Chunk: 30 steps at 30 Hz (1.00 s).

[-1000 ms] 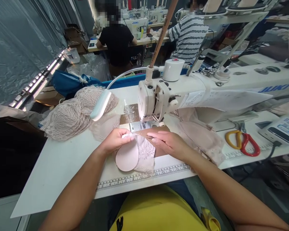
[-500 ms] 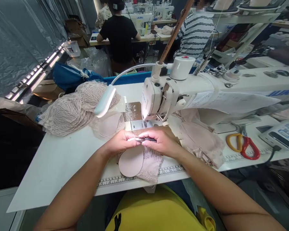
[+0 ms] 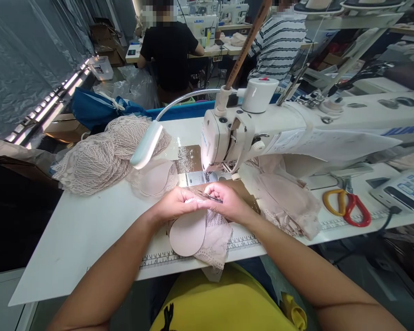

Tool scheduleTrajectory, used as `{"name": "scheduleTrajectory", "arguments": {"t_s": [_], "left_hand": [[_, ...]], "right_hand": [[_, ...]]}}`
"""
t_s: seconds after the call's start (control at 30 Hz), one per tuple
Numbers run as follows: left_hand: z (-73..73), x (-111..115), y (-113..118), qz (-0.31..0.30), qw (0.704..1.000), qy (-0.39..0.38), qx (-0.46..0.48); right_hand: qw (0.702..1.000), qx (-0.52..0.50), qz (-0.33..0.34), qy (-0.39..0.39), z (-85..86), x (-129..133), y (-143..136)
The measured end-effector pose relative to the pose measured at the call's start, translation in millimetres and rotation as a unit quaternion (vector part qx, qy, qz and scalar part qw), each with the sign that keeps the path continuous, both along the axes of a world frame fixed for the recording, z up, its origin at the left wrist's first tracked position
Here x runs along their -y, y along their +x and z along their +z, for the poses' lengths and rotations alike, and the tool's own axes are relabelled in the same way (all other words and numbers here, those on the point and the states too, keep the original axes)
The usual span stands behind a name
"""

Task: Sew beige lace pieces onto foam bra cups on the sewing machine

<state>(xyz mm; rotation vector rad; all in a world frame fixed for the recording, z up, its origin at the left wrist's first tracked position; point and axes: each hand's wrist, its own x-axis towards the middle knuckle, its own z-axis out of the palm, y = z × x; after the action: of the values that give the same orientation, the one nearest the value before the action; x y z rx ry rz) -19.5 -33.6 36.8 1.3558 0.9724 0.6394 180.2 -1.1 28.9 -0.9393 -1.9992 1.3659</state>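
Note:
My left hand (image 3: pixel 175 202) is closed on the upper edge of a pale pink lace bra piece (image 3: pixel 218 239) with a smooth round cup (image 3: pixel 188 233). Against it, my right hand (image 3: pixel 227 202) grips slim metal thread snips (image 3: pixel 210 196), their tip pointing left toward the left fingers. Right-hand fingertips also touch the fabric's edge. The piece hangs from both hands over the table's front edge and ruler strip. Just beyond is the needle area of a white sewing machine (image 3: pixel 224 138). What lies under the fingers is hidden.
Bundled lace cups (image 3: pixel 93 158) and a single cup (image 3: pixel 154 177) lie left. More lace pieces (image 3: pixel 283 197) rest right, beside red-and-yellow-handled scissors (image 3: pixel 356 210) and a control box (image 3: pixel 403 191). A lamp (image 3: pixel 146 145) hangs over the table (image 3: pixel 83 239). Two people sit beyond.
The snips have tilted, their tip now raised and angled up-left instead of lying level between the hands. My right fingers have lifted slightly; the bra piece hangs a little lower.

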Motion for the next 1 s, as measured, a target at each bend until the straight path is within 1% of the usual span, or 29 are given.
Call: {"name": "scheduleTrajectory", "arguments": {"t_s": [0.07,0.13,0.27,0.37,0.43,0.53,0.63,0.7,0.77,0.83,0.9,0.93,1.0], "left_hand": [[0.2,-1.4,-0.4,-0.002,1.000,0.017,-0.019],[3.3,-3.4,-5.2,-0.009,0.998,0.024,-0.052],[17.0,-11.9,-23.4,-0.013,0.991,0.041,-0.128],[23.5,-25.1,-30.7,0.005,0.977,0.086,-0.193],[21.6,-37.3,-28.0,0.005,0.957,0.131,-0.258],[13.2,-55.6,-17.7,0.009,0.912,0.198,-0.358],[10.8,-63.0,-9.2,0.028,0.884,0.241,-0.400],[15.5,-57.8,-5.3,0.039,0.864,0.284,-0.413],[21.3,-45.8,-0.4,0.042,0.846,0.329,-0.418],[23.1,-31.1,7.0,0.027,0.838,0.354,-0.414],[18.7,-18.2,15.9,0.003,0.835,0.368,-0.409],[14.9,-13.6,20.0,-0.007,0.828,0.378,-0.415],[6.9,-8.8,25.9,-0.024,0.802,0.400,-0.442]], "right_hand": [[1.000,0.020,0.010,0.002,-1.1,0.3,-0.6],[0.999,0.032,0.004,0.020,-0.7,-0.2,1.9],[0.996,0.056,-0.047,0.059,3.4,-4.7,15.7],[0.990,0.105,-0.039,0.090,6.9,-8.7,25.4],[0.983,0.135,-0.023,0.122,6.7,-10.6,28.1],[0.965,0.203,-0.010,0.164,0.9,-11.9,28.0],[0.949,0.248,-0.009,0.193,-7.7,-12.1,27.6],[0.946,0.249,-0.012,0.208,-11.8,-11.9,28.1],[0.946,0.242,-0.017,0.215,-13.5,-12.0,28.8],[0.948,0.236,-0.021,0.214,-13.7,-12.2,29.2],[0.949,0.236,-0.023,0.209,-13.8,-12.7,29.1],[0.949,0.239,-0.024,0.205,-14.1,-13.0,29.0],[0.949,0.245,-0.026,0.198,-14.8,-13.5,28.3]]}}
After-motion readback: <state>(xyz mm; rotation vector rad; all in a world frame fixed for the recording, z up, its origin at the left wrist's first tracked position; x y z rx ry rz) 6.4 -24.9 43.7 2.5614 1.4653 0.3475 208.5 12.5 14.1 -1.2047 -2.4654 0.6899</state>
